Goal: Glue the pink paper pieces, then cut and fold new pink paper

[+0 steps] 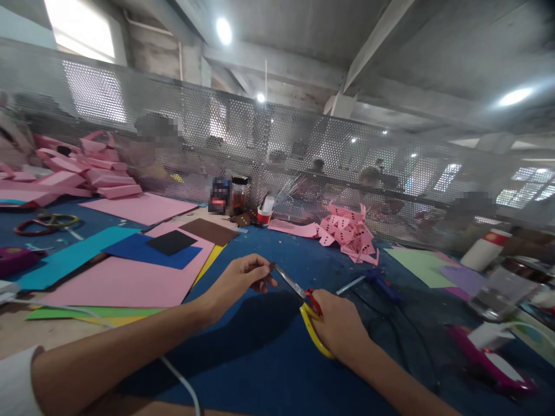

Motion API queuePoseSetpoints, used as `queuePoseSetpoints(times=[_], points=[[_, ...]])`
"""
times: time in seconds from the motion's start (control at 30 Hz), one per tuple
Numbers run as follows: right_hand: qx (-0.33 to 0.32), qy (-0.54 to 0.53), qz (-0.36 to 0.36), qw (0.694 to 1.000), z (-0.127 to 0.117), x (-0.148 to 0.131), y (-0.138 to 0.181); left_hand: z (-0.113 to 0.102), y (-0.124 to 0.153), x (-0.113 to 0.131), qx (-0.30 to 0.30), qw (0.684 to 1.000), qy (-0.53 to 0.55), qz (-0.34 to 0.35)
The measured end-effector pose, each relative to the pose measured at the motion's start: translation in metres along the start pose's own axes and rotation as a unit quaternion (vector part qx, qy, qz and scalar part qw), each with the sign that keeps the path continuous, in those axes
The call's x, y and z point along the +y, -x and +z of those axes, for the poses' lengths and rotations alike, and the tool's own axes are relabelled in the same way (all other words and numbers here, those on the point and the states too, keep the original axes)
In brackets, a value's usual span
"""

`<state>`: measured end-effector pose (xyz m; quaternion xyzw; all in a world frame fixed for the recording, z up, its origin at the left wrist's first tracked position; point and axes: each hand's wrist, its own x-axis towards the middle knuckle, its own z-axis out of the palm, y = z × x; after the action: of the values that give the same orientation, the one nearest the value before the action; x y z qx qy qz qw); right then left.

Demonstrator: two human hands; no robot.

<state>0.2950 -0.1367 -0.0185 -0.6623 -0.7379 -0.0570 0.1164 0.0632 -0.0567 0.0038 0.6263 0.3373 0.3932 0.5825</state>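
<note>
My right hand (342,326) grips a pair of scissors (297,287) with one yellow and one red handle loop. Their metal blades point up and left and look nearly closed. At the blade tips, my left hand (249,274) is pinched on a small dark piece (272,266), too small to tell what it is made of. Both hands are above the blue table surface (255,370). A blue glue gun (384,285) lies on the table beyond my right hand, its cord trailing toward the front.
On the left lie coloured paper sheets (125,283), another pair of scissors (45,224) and folded pink paper shapes (99,167). Dotted pink cutouts (349,231), a jar (239,196) and a red-white cup (264,215) stand near the perforated screen (286,138). A magenta device (492,361) is at right.
</note>
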Motion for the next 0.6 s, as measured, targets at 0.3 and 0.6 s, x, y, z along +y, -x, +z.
queuePoseSetpoints(times=[0.3,0.6], points=[[-0.004,0.006,-0.009,1.0,0.0037,0.0021,0.0003,-0.0002,-0.0013,-0.0017,0.0,1.0,-0.004,0.004],[-0.025,0.001,0.001,1.0,0.0041,0.0017,-0.0005,0.0007,0.0001,0.0013,0.0,1.0,-0.016,0.014]])
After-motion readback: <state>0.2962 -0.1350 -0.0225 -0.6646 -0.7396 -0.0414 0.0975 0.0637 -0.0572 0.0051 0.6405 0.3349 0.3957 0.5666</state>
